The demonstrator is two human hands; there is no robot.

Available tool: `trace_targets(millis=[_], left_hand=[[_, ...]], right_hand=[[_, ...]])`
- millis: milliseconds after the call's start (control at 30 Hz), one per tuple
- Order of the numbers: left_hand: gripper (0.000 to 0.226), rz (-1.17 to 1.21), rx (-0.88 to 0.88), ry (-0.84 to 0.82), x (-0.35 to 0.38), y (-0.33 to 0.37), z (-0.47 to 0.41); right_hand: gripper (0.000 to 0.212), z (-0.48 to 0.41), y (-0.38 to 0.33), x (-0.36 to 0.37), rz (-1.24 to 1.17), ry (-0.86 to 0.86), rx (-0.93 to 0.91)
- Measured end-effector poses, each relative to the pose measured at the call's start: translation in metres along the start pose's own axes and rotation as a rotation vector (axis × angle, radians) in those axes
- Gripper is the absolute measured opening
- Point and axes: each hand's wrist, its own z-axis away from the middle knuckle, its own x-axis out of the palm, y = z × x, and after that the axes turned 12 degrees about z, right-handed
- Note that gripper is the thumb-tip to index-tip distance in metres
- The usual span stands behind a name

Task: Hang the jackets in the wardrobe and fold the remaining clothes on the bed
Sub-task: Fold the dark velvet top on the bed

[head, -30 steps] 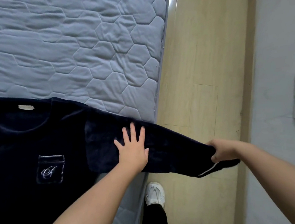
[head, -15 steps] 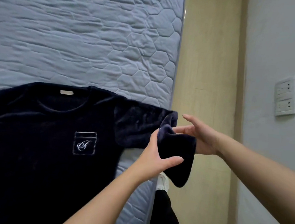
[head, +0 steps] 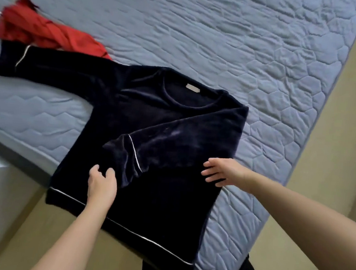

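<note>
Shows a dark navy velvet long-sleeved top (head: pixel 170 117) with thin white piping, spread front-up at the near corner of a grey-blue quilted mattress (head: pixel 274 67), hem hanging over the edge. Looks partway folded: folded sleeve (head: pixel 172 143) laid across the chest, spread sleeve (head: pixel 50 71) lying flat to the far side, body not yet folded. Has the left hand (head: pixel 102 184) pinching the folded sleeve's cuff, fingers curled round the fabric, and the right hand (head: pixel 223 172) at the top's side edge, fingers straight and loose, grasping nothing. Leaves a crumpled red garment (head: pixel 42 30) beyond, seemingly unfolded. Shows no jackets, no wardrobe.
</note>
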Motion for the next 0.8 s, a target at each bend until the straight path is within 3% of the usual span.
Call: trace_targets(millis=[100, 233, 433, 567, 667, 733, 800], left_hand=[[0.039, -0.027, 0.045, -0.03, 0.009, -0.031, -0.006], [0.017, -0.01, 0.031, -0.243, 0.058, -0.054, 0.005], [0.021, 0.117, -0.08, -0.431, 0.137, -0.045, 0.028], [0.015, 0.247, -0.238, -0.549, 0.186, -0.028, 0.037], [0.012, 0.576, -0.477, -0.717, 0.226, -0.017, 0.045], [0.027, 0.675, -0.5, -0.791, 0.253, -0.013, 0.052], [0.036, 0.679, -0.494, -0.786, 0.277, -0.01, 0.06]], right_hand=[[0.032, -0.019, 0.001, 0.001, 0.235, 0.106, 0.06], [0.018, -0.041, 0.002, -0.014, 0.383, 0.255, 0.052], [0.016, -0.065, -0.006, -0.059, 0.508, 0.417, -0.013], [0.05, -0.083, -0.012, -0.097, 0.766, 0.584, -0.147], [0.072, -0.102, -0.019, -0.13, 0.849, 0.628, -0.241], [0.075, -0.113, -0.023, -0.15, 0.975, 0.604, -0.271], [0.066, -0.122, -0.029, -0.17, 1.091, 0.533, -0.258]])
